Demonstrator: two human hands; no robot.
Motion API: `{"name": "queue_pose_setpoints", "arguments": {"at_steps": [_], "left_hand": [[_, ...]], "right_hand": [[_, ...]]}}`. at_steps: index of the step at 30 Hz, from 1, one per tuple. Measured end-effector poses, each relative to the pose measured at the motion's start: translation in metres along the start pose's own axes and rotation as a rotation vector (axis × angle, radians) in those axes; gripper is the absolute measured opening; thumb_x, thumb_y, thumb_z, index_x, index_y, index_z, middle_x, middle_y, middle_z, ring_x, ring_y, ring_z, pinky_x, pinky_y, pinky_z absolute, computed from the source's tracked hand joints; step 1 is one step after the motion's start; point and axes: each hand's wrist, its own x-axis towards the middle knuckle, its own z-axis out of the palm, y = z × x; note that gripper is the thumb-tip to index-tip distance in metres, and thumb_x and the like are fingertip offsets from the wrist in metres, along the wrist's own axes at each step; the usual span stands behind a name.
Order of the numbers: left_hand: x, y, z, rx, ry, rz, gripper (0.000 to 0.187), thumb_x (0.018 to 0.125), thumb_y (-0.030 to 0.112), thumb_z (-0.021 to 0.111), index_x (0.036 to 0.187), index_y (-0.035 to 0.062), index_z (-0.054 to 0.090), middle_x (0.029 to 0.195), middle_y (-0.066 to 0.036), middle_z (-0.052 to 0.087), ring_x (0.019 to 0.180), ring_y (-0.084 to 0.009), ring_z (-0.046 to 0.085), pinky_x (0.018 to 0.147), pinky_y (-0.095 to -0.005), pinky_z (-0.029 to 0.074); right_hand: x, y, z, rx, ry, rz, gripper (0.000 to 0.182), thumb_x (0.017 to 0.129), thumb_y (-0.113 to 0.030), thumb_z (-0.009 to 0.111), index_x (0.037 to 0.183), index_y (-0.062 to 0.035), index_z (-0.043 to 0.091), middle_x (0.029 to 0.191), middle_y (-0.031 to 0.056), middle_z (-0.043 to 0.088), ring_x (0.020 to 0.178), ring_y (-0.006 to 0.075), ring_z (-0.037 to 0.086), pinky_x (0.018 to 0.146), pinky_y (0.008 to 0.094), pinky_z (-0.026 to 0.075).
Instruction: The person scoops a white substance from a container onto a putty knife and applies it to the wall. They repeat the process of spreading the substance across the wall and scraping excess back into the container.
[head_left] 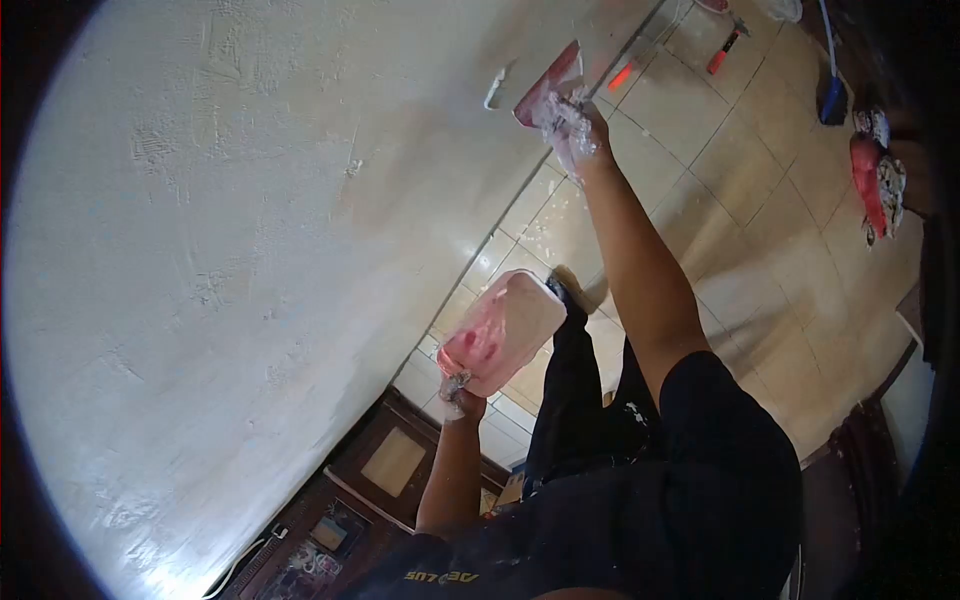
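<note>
My left hand [460, 402], smeared with white paste, grips one end of a shallow pinkish tub [525, 325] with pale, wet paste spread over its inside. Away from it, my right arm is stretched toward the wall. In that right hand [575, 135], covered by a crumpled clear plastic glove or wrap, is a wide reddish putty knife [550, 88], its blade right at the wall surface. The off-white wall [250, 220] carries rough ridges and small lumps of paste. Just beyond the blade sits a thick white streak [495, 88].
White splatters dot the tiled floor [740, 230] along the wall's base. A hammer with a red handle [722, 52], a blue brush head [831, 100] and a red cloth-like bundle [872, 180] lie farther off. Dark wooden furniture [350, 440] stands against the wall at lower left.
</note>
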Motion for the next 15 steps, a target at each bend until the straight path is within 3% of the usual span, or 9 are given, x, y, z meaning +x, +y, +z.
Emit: {"name": "queue_pose_setpoints", "arguments": {"at_steps": [1,2,5,8,9,12,15], "left_hand": [[0.001,0.000,0.003,0.049,0.031,-0.024,0.058,0.087,0.041,0.056,0.133,0.0116,0.037,0.134,-0.011,0.040,0.123,-0.0319,0.043,0.102,-0.0491,0.040],[0.002,0.001,0.002,0.098,0.060,-0.047,0.057,0.087,0.040,0.056,0.132,0.0114,0.037,0.134,-0.011,0.041,0.122,-0.0320,0.043,0.102,-0.0493,0.040],[0.011,-0.005,-0.012,-0.009,0.003,-0.049,0.058,0.086,0.043,0.057,0.131,0.0104,0.038,0.133,-0.011,0.041,0.122,-0.0326,0.044,0.101,-0.0508,0.041],[0.011,0.000,-0.006,-0.009,-0.029,-0.073,0.061,0.084,0.043,0.059,0.131,0.0103,0.038,0.132,-0.012,0.041,0.121,-0.0335,0.044,0.101,-0.0514,0.041],[0.012,0.002,-0.004,-0.019,-0.006,-0.127,0.063,0.082,0.042,0.061,0.131,0.0103,0.037,0.132,-0.012,0.041,0.121,-0.0340,0.044,0.101,-0.0517,0.040],[0.015,-0.003,-0.015,0.003,-0.017,-0.077,0.065,0.081,0.040,0.063,0.132,0.0110,0.035,0.132,-0.012,0.042,0.123,-0.0337,0.042,0.102,-0.0510,0.039],[0.019,-0.010,-0.034,-0.013,-0.113,-0.043,0.067,0.080,0.039,0.063,0.133,0.0116,0.035,0.133,-0.012,0.041,0.125,-0.0327,0.041,0.103,-0.0504,0.038]], "right_hand": [[-0.003,-0.008,0.028,-0.140,0.113,0.075,0.020,0.082,-0.009,0.066,0.096,-0.0080,0.051,0.085,0.0011,0.055,0.072,0.0114,0.053,0.061,0.0267,0.043],[0.000,-0.002,0.038,-0.135,0.117,0.076,0.020,0.082,-0.009,0.066,0.096,-0.0080,0.051,0.085,0.0011,0.055,0.072,0.0114,0.053,0.061,0.0267,0.043],[0.007,0.017,0.047,-0.282,0.126,-0.086,0.025,0.080,-0.012,0.070,0.096,-0.0070,0.051,0.082,0.0008,0.056,0.066,0.0100,0.051,0.056,0.0256,0.039],[0.001,0.035,-0.010,-0.367,0.244,-0.125,0.030,0.076,-0.006,0.072,0.096,-0.0076,0.050,0.083,0.0005,0.055,0.071,0.0085,0.054,0.061,0.0232,0.047],[-0.003,0.042,-0.047,-0.367,0.152,-0.124,0.030,0.078,-0.005,0.070,0.099,-0.0074,0.049,0.087,0.0006,0.054,0.073,0.0090,0.055,0.062,0.0227,0.047],[-0.028,0.025,-0.015,-0.286,0.254,-0.010,0.024,0.082,-0.010,0.066,0.100,-0.0091,0.051,0.081,-0.0024,0.050,0.067,0.0094,0.050,0.058,0.0249,0.042],[-0.022,0.008,0.051,-0.141,0.188,-0.048,0.021,0.084,-0.008,0.064,0.100,-0.0097,0.050,0.082,-0.0019,0.051,0.066,0.0082,0.048,0.056,0.0235,0.039]]}}
